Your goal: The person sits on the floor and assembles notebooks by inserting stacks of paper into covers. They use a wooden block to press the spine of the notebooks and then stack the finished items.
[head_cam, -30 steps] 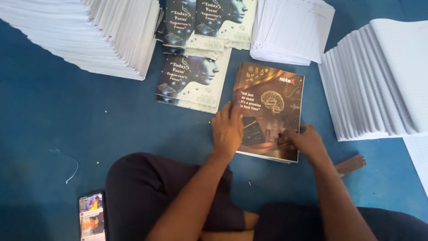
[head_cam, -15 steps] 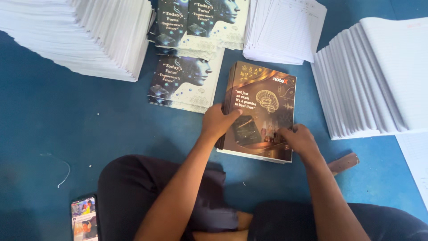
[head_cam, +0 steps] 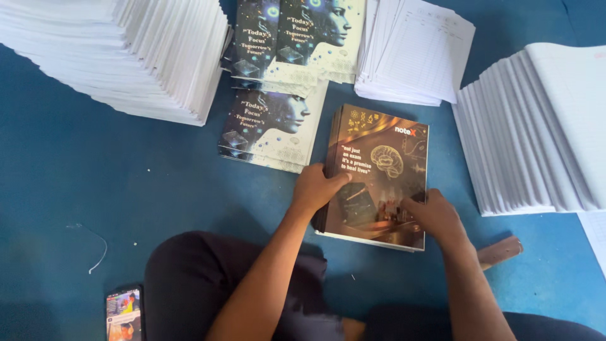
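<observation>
A stack of glossy brown-and-orange notebook covers [head_cam: 385, 151] with a brain drawing lies on the blue floor in front of me. My left hand [head_cam: 315, 189] grips the stack's left edge, fingers curled over the top cover. My right hand [head_cam: 432, 218] presses on the lower right part of the top cover, fingers bent near its bottom edge. Both forearms reach in from below, over my dark-trousered legs [head_cam: 189, 284].
Dark covers with a face profile [head_cam: 271, 126] lie behind the brown stack, more of them [head_cam: 303, 31] further back. Big fanned piles of white pages stand at the left [head_cam: 120, 50] and right [head_cam: 543, 126], ruled sheets [head_cam: 410, 57] at the back. A phone [head_cam: 124, 312] lies near my left knee, a wooden piece [head_cam: 499, 251] at the right.
The view has drifted slightly. My left hand has shifted from the top of the brown cover to its left edge; my right hand stays at the lower right.
</observation>
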